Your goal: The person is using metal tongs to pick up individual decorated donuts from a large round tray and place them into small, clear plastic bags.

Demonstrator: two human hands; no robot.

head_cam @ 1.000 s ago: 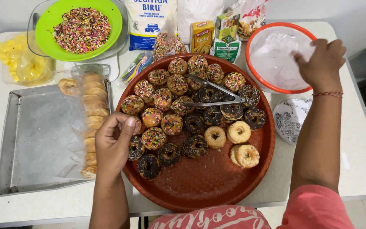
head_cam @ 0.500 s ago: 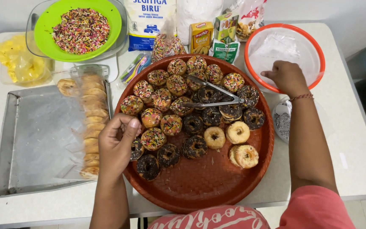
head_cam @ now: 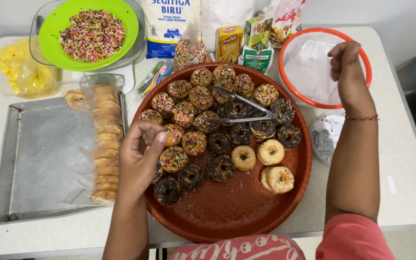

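Observation:
A large round brown tray (head_cam: 246,212) holds several small donuts: sprinkle-covered ones (head_cam: 194,142) at the upper left, dark chocolate ones (head_cam: 220,167) in the middle, and plain ones (head_cam: 269,152) at the right. Metal tongs (head_cam: 240,110) lie across the donuts. My left hand (head_cam: 140,155) rests at the tray's left edge, fingers curled over a donut; whether it grips it is unclear. My right hand (head_cam: 346,67) hovers with fingers curled over an orange-rimmed bowl (head_cam: 290,86) lined with white powder.
A metal baking tray (head_cam: 39,159) with a row of plain donuts (head_cam: 104,144) lies at left. Behind stand a green bowl of coloured sprinkles (head_cam: 91,33), a yellow bag (head_cam: 20,72), a flour bag (head_cam: 169,24), small boxes (head_cam: 229,43) and a patterned plate (head_cam: 327,137).
My right hand dropped from the orange-rimmed bowl toward the tray's right rim, then rose back over the bowl. My left hand stayed at the tray's left edge.

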